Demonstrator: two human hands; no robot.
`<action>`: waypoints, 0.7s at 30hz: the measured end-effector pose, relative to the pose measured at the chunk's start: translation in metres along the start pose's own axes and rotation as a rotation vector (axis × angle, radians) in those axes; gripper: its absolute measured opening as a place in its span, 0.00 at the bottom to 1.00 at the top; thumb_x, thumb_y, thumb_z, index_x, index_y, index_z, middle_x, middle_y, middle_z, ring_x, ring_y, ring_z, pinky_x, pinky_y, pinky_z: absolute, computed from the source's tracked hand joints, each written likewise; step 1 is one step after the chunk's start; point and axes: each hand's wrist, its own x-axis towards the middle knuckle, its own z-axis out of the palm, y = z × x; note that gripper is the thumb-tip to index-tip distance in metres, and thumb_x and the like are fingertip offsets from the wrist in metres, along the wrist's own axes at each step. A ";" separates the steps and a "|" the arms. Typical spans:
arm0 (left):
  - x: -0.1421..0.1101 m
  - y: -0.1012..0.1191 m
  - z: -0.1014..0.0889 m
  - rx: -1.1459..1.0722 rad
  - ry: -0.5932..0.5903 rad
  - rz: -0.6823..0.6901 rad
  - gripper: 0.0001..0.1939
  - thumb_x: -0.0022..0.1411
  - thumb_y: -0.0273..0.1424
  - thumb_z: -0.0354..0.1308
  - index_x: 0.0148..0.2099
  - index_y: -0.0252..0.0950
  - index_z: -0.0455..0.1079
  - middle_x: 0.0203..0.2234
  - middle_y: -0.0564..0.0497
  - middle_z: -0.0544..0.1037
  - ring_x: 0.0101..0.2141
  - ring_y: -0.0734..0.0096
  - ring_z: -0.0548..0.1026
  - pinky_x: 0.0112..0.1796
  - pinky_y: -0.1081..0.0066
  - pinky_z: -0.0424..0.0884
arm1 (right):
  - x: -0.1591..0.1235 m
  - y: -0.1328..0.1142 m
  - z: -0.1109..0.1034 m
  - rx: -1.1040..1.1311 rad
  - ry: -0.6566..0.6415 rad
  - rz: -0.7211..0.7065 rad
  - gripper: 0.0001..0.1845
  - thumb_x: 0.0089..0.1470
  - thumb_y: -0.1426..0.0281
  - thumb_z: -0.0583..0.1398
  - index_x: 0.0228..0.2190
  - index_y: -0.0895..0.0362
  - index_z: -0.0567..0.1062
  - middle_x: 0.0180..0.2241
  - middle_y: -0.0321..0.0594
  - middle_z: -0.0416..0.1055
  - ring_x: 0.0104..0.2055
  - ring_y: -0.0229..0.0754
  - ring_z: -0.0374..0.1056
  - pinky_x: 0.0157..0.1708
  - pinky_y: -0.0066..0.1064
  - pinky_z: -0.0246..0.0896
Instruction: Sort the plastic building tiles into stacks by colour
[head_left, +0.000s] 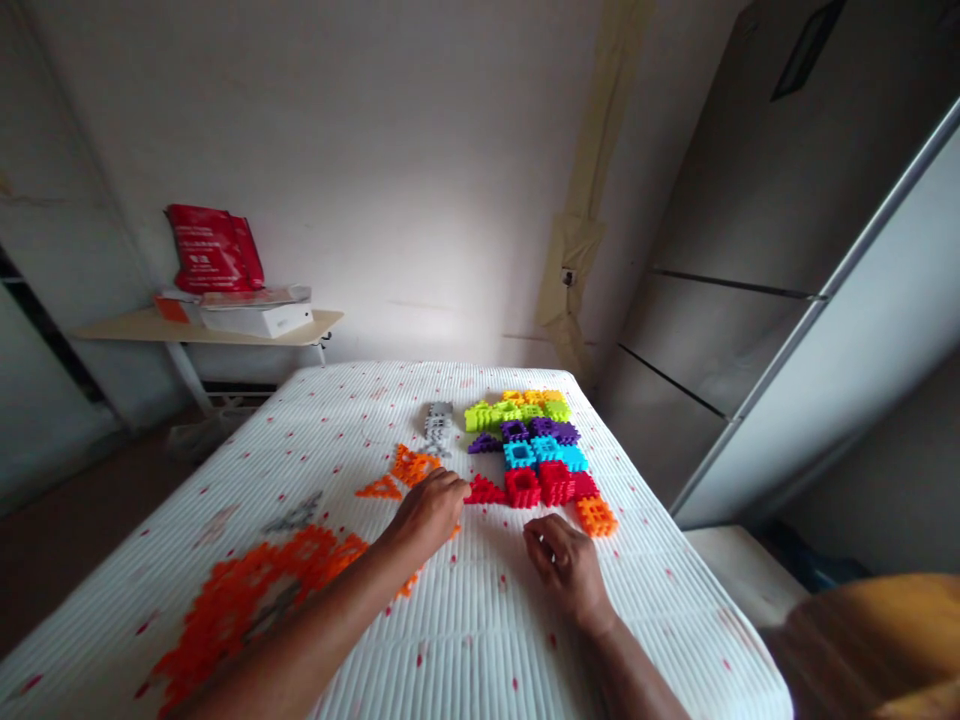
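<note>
My left hand (429,512) rests on the white table (480,620) with its fingers curled, the fingertips touching a flat red triangular piece (485,491). My right hand (564,565) lies on the cloth a little nearer me, fingers curled under, just below the red blocks (541,484). Stacked in rows behind them are cyan blocks (544,454), purple blocks (536,432) and lime-green blocks (517,412). An orange block (597,516) sits to the right of my right hand. Loose orange pieces (405,470) lie beyond my left hand.
A large patch of joined orange pieces (255,600) lies under my left forearm. A grey piece (438,424) sits mid-table, another grey one (296,515) at left. A shelf (202,328) with a red bag (214,250) stands by the wall; grey cabinets (787,300) fill the right.
</note>
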 end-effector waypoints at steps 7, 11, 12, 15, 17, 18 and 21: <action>0.016 0.001 0.015 0.018 -0.034 -0.007 0.14 0.58 0.18 0.47 0.29 0.35 0.71 0.27 0.48 0.76 0.35 0.66 0.72 0.37 0.70 0.64 | 0.000 0.000 0.000 0.001 -0.018 0.011 0.11 0.60 0.71 0.50 0.29 0.57 0.70 0.25 0.38 0.68 0.25 0.35 0.64 0.26 0.24 0.54; 0.017 0.003 0.016 0.031 -0.053 -0.012 0.14 0.58 0.18 0.46 0.30 0.34 0.72 0.28 0.47 0.76 0.35 0.65 0.72 0.37 0.69 0.65 | 0.001 -0.001 -0.001 -0.001 -0.016 0.000 0.11 0.60 0.71 0.51 0.29 0.57 0.70 0.26 0.38 0.68 0.25 0.35 0.63 0.26 0.24 0.54; 0.017 0.003 0.016 0.033 -0.057 -0.015 0.15 0.58 0.17 0.46 0.30 0.34 0.72 0.28 0.47 0.76 0.35 0.65 0.72 0.37 0.69 0.65 | 0.002 -0.002 -0.002 -0.001 -0.019 -0.003 0.11 0.60 0.72 0.51 0.29 0.57 0.70 0.26 0.38 0.68 0.25 0.35 0.63 0.26 0.24 0.54; 0.016 0.003 0.016 0.037 -0.069 -0.021 0.16 0.58 0.17 0.45 0.31 0.34 0.72 0.29 0.47 0.76 0.36 0.66 0.72 0.37 0.69 0.65 | 0.002 -0.002 -0.002 -0.005 -0.029 -0.006 0.11 0.60 0.72 0.51 0.29 0.57 0.70 0.26 0.38 0.68 0.25 0.35 0.63 0.26 0.24 0.54; 0.015 0.003 0.015 0.039 -0.074 -0.024 0.15 0.59 0.17 0.45 0.32 0.35 0.72 0.29 0.47 0.76 0.36 0.66 0.72 0.38 0.70 0.66 | 0.002 -0.002 -0.002 -0.007 -0.031 -0.001 0.11 0.60 0.72 0.51 0.29 0.57 0.70 0.26 0.38 0.68 0.25 0.35 0.64 0.26 0.24 0.54; 0.015 0.004 0.014 0.041 -0.075 -0.025 0.15 0.59 0.18 0.45 0.33 0.35 0.72 0.30 0.47 0.77 0.37 0.66 0.72 0.39 0.70 0.66 | 0.002 -0.002 -0.001 -0.007 -0.030 0.002 0.11 0.60 0.72 0.51 0.29 0.57 0.70 0.26 0.38 0.68 0.25 0.35 0.64 0.26 0.24 0.54; 0.015 0.006 0.011 0.052 -0.074 -0.033 0.14 0.59 0.19 0.46 0.36 0.35 0.72 0.32 0.47 0.77 0.38 0.66 0.73 0.40 0.69 0.66 | 0.002 -0.002 -0.001 -0.002 -0.028 0.003 0.10 0.60 0.72 0.51 0.29 0.57 0.70 0.26 0.39 0.68 0.25 0.35 0.64 0.26 0.24 0.55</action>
